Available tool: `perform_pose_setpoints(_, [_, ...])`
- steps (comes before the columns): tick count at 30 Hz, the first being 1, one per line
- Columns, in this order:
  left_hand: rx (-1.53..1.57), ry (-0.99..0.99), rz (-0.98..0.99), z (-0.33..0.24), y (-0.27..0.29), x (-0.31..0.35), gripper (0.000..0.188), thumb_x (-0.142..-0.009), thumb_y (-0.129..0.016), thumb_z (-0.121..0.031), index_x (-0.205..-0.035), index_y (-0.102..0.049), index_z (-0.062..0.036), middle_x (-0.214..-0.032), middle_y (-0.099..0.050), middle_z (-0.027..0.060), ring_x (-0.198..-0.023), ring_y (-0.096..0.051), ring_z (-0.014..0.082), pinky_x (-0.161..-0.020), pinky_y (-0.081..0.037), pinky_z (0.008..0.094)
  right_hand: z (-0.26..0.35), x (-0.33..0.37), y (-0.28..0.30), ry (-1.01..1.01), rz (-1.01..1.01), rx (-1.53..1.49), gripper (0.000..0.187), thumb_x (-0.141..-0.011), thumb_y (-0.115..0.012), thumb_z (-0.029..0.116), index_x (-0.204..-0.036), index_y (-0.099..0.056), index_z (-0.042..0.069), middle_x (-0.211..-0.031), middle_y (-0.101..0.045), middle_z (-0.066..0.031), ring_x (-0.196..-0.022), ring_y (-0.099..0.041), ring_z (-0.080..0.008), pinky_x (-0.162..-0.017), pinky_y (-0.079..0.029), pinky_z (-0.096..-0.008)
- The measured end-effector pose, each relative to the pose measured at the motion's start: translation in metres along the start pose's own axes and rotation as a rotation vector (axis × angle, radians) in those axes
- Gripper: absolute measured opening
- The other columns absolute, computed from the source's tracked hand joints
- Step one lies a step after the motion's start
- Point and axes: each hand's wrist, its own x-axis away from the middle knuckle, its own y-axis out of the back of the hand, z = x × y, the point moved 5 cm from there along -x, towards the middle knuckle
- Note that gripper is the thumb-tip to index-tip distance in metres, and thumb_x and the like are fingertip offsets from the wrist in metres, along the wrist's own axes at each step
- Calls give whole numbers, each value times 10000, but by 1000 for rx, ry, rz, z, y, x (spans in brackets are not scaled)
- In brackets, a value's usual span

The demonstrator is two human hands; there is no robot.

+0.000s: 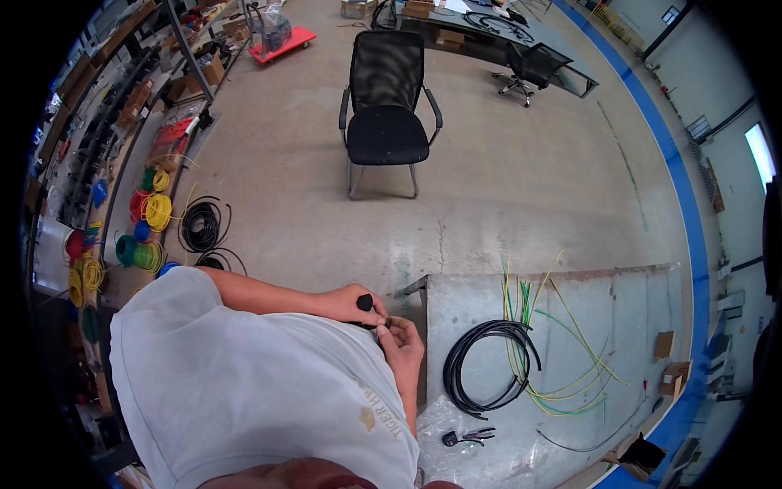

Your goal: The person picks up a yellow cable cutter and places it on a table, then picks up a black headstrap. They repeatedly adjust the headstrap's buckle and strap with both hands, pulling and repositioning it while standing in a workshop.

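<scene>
Both my hands are close together in front of my shirt, just off the left edge of the metal table (570, 297). My left hand (346, 302) is closed round a black object (365, 302) with a rounded end that sticks up past the fingers; its kind cannot be made out. The thumb and fingers of my right hand (402, 345) pinch together at a small dark piece, touching the left fingertips. On the table to the right lie a coil of thick black cable (450, 367) and several loose yellow-green wires (578, 329).
Pliers (478, 438) and a black tape measure (450, 438) lie near clear plastic film (436, 420). A black chair (387, 134) stands ahead. Shelves on the left carry wire coils (156, 212); black cable coils (200, 226) rest beside them.
</scene>
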Motion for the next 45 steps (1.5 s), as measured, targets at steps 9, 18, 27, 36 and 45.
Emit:
perform_pose_setpoints(9, [-42,70,99,-6,-3,4,264,-952,-753,-226,-1127,-750,-27,-797,-687,21,-628,-581,62,-584,-469,254,0,7,0,127,28,76,342,-896,-793,52,-1176,-637,-68,-939,-720,-82,-728,-612,-54,-667,-509,-216])
perform_pose_setpoints(18, [20,113,230,0,-4,-6,268,-949,-754,-192,-1133,-729,1,-807,-686,18,-623,-567,64,-586,-464,253,-5,8,4,64,53,11,333,-918,-748,-7,-1206,-607,-98,-1016,-714,-113,-854,-667,-105,-752,-537,-236])
perform_pose_setpoints(27, [-37,121,177,-8,-7,-14,268,-940,-761,-190,-1114,-723,11,-839,-695,23,-665,-588,68,-629,-483,257,-8,2,10,71,8,-24,347,-902,-793,56,-1188,-648,-79,-988,-732,-98,-758,-619,-56,-687,-513,-218])
perform_pose_setpoints(36, [35,138,120,-1,-5,-18,299,-925,-769,-200,-1143,-726,-1,-1000,-716,50,-919,-642,107,-829,-520,278,1,-5,13,67,13,112,362,-895,-777,-4,-1207,-620,-98,-1019,-712,-92,-818,-636,-77,-733,-521,-219])
perform_pose_setpoints(45, [143,217,108,7,-1,-27,243,-901,-773,-126,-1106,-749,3,-933,-727,48,-804,-640,92,-716,-517,257,4,-12,12,122,-11,102,355,-865,-834,83,-1146,-664,-50,-926,-740,-77,-692,-591,-53,-643,-510,-226])
